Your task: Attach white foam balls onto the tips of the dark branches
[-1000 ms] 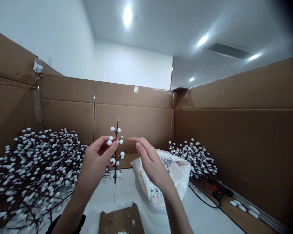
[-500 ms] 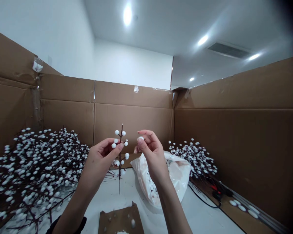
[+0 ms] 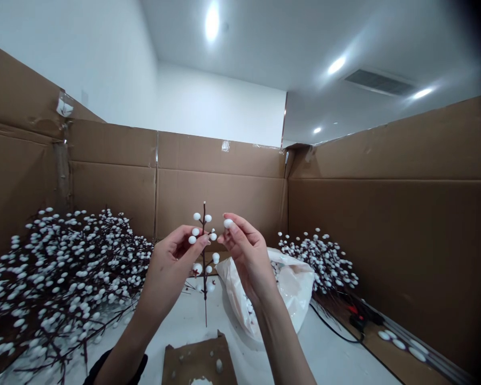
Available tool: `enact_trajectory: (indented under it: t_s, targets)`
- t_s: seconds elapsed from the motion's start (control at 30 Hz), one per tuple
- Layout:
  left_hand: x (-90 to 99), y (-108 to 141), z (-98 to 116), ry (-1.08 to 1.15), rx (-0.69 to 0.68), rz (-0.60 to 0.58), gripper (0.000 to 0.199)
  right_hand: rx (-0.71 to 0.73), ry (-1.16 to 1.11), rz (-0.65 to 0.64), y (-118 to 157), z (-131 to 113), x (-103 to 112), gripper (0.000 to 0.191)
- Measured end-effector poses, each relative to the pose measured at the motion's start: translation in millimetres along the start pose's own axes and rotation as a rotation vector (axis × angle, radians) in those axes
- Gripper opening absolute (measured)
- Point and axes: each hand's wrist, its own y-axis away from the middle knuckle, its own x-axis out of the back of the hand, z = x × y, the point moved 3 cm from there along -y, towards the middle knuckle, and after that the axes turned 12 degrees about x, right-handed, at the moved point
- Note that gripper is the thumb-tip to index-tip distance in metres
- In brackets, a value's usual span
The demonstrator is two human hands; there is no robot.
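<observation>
My left hand (image 3: 175, 259) pinches a dark brown artificial berry stem (image 3: 204, 278) between thumb and fingers, holding it upright over the table. White balls sit on its short side twigs, and its bare lower end hangs free. To the right, my right hand (image 3: 246, 251) grips a loose white foam ball (image 3: 228, 223) between thumb and fingertips. The ball is close to the stem but apart from it. Behind and below my right wrist, a white plastic bag (image 3: 299, 291) stands open with many white balls inside, partly hidden by the forearm.
A large heap of white-berry branches (image 3: 72, 272) covers the left side. A smaller bunch (image 3: 318, 259) lies behind the bag. A cardboard piece (image 3: 196, 358) with white blobs lies in front. A black cable (image 3: 336, 334) runs at right. Cardboard walls (image 3: 220, 198) surround the white table (image 3: 260, 366).
My right hand has brought the white ball slightly left and up, closer to the stem. My left hand and the stem have shifted a little to the right.
</observation>
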Motion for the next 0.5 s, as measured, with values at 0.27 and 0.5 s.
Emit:
enact_trajectory:
  t_s: [0.27,0.5]
  targets:
    - [0.0,1.3,-0.9,-0.026,-0.03,-0.015,0.017,0.095,0.013,-0.028,5.5,-3.0,-4.9,0.018]
    - [-2.2,7.2,5.8,-0.11,-0.05,0.041,0.016,0.095,0.071,-0.104,8.7,-1.8,-7.8,0.018]
